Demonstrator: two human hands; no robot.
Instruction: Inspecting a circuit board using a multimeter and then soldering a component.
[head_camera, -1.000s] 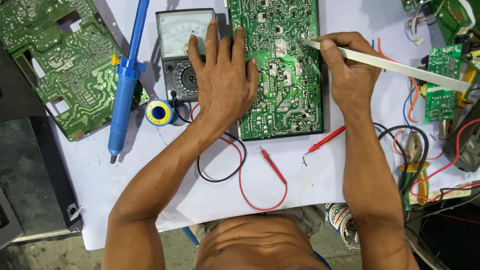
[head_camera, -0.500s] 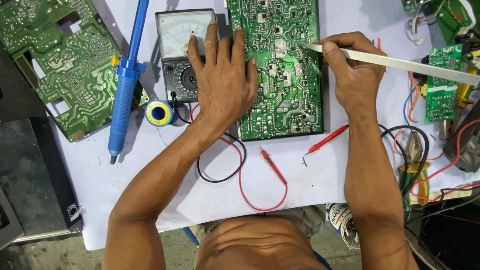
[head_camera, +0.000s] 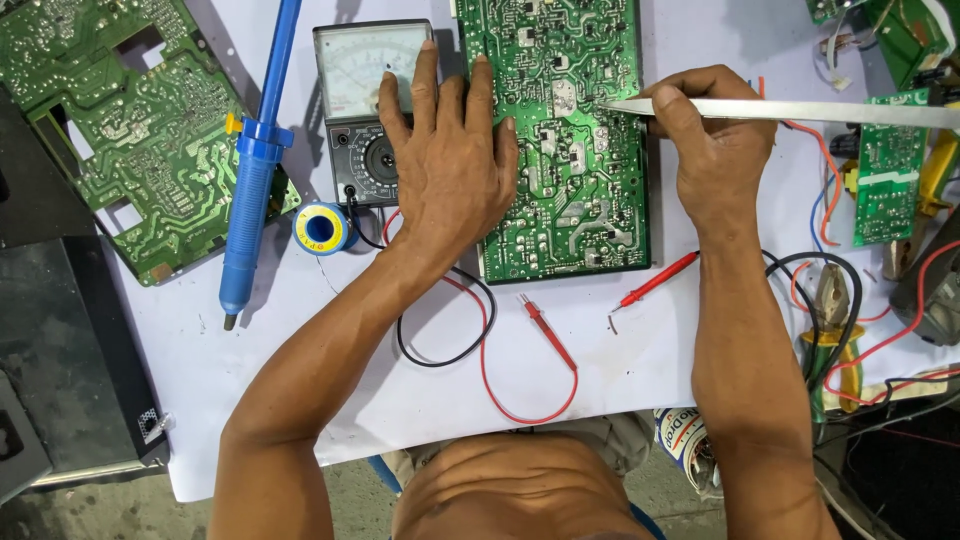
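The left hand (head_camera: 450, 170) lies flat, fingers spread, holding nothing, across the green circuit board (head_camera: 580, 190) and the analog meter (head_camera: 365, 90). The right hand (head_camera: 715, 135) pinches long metal tweezers (head_camera: 800, 110), tip touching the board just left of it.

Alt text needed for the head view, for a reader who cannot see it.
Right hand holds a long flat metal blade with its tip on a green circuit board; left hand lies flat across the board's edge and an analogue multimeter.
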